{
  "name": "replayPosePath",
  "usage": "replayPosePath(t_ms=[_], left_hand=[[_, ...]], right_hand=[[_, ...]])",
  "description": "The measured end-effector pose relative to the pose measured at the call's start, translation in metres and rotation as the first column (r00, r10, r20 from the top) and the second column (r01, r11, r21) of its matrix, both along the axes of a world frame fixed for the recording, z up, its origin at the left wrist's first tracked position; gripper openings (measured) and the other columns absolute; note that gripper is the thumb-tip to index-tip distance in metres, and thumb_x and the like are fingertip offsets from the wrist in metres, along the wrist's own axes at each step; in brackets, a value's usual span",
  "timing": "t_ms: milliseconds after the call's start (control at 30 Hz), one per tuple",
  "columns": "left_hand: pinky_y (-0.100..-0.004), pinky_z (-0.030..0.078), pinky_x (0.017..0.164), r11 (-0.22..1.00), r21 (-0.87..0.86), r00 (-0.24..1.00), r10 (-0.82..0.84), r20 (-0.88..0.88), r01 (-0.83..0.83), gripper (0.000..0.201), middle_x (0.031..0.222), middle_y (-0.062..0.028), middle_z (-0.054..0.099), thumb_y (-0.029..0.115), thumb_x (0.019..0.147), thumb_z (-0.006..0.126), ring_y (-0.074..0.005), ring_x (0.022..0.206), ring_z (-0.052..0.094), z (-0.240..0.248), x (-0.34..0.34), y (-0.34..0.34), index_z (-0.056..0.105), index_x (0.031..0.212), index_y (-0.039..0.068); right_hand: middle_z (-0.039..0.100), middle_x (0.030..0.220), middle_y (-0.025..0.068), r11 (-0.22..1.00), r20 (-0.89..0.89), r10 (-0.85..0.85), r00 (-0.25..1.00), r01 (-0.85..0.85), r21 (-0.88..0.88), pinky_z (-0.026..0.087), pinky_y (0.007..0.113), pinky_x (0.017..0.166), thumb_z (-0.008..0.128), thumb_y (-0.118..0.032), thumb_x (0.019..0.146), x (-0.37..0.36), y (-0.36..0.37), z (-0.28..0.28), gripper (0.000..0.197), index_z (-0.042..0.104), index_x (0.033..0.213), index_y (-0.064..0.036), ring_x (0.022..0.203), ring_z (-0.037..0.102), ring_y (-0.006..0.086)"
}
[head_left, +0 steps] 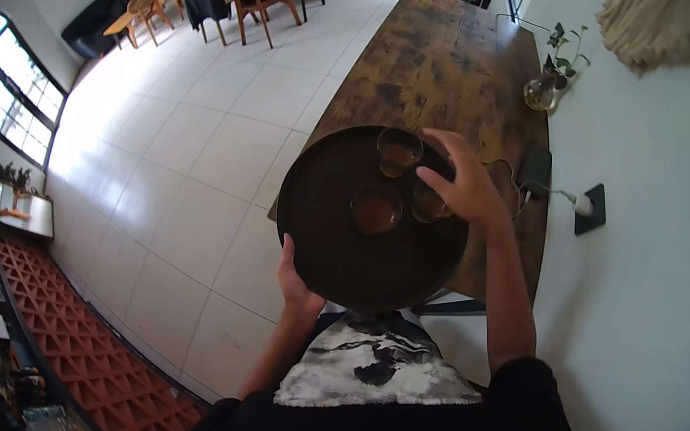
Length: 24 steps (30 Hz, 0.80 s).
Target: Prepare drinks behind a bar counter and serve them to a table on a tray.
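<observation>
A round dark tray (pixel 329 254) is held out in front of me, partly over the near end of a wooden table. My left hand (pixel 296 285) grips its near left rim, thumb on top and the other fingers hidden beneath. Three clear glasses with amber-brown liquid stand on the tray: a far glass (pixel 398 153), a middle glass (pixel 376 210) and a right glass (pixel 430 205). Above the right glass, my right hand (pixel 462 181) partly covers it, thumb and fingers apart. Its fingertips come close to the far glass; whether they touch it is unclear.
The long wooden table (pixel 438 56) runs away along the right wall. On it are a glass vase (pixel 540 93) with a plant and a dark box (pixel 536 168) with cables leading to a wall socket (pixel 591 209). Wooden chairs (pixel 249 0) stand far left.
</observation>
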<state>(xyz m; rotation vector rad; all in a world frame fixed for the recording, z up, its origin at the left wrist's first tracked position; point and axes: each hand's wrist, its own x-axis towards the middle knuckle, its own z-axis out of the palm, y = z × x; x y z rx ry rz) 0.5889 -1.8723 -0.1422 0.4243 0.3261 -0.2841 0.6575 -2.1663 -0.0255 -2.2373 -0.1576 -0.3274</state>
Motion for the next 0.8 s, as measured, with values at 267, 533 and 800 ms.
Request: replayPosePath(t_ms=[267, 533, 800], left_hand=[[-0.0509, 0.040, 0.118, 1.000, 0.011, 0.998, 0.025, -0.056, -0.024, 0.064, 0.151, -0.0149, 0.054, 0.049, 0.109, 0.046, -0.0354, 0.137, 0.053, 0.016, 0.006, -0.002, 0.043, 0.153, 0.004], [-0.0528, 0.039, 0.118, 0.997, 0.025, 0.991, 0.077, -0.106, -0.075, 0.063, 0.153, -0.0155, 0.051, 0.048, 0.109, 0.045, -0.0359, 0.139, 0.051, 0.029, -0.011, 0.013, 0.041, 0.155, 0.005], [-0.0532, 0.038, 0.119, 0.994, 0.075, 0.984, 0.092, -0.154, -0.081, 0.064, 0.155, -0.0155, 0.049, 0.048, 0.109, 0.046, -0.0361, 0.140, 0.050, 0.031, -0.005, 0.009, 0.040, 0.155, 0.005]], right_hand=[[0.049, 0.151, 0.0175, 0.887, -0.359, 0.295, 0.886, -0.393, -0.241, 0.042, 0.043, 0.116, 0.086, -0.030, 0.080, 0.094, 0.001, -0.028, 0.092, 0.038, 0.157, -0.0125, 0.139, 0.051, 0.0345], [0.056, 0.131, 0.0140, 0.849, -0.367, 0.345, 0.864, -0.454, -0.269, 0.049, 0.043, 0.106, 0.087, -0.023, 0.073, 0.096, 0.040, -0.017, 0.090, 0.045, 0.153, -0.0139, 0.123, 0.059, 0.0335], [0.058, 0.125, 0.0141, 0.881, -0.251, 0.429, 0.868, -0.463, -0.096, 0.050, 0.042, 0.103, 0.088, -0.019, 0.072, 0.115, 0.024, -0.021, 0.100, 0.039, 0.158, -0.0177, 0.116, 0.060, 0.0301]])
